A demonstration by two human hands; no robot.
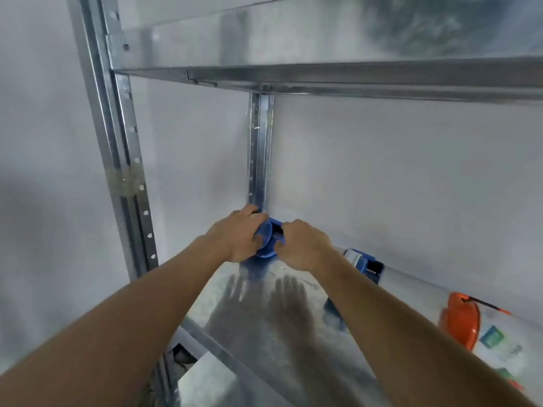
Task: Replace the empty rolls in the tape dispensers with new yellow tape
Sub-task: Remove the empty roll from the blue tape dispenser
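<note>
A blue tape dispenser [269, 237] sits at the back left corner of a metal shelf [249, 318]. My left hand [238, 236] grips its left side with curled fingers. My right hand [302, 245] grips its right side. Most of the dispenser is hidden between the two hands. A second blue tape dispenser [364, 264] lies on the shelf to the right, partly behind my right forearm. No yellow tape shows in the head view.
A white plastic roll or bag with an orange cap [461, 321] lies along the shelf's right side. Another metal shelf [352, 77] runs overhead. Perforated metal uprights [129, 177] stand at the left and in the back corner. White walls enclose the shelf.
</note>
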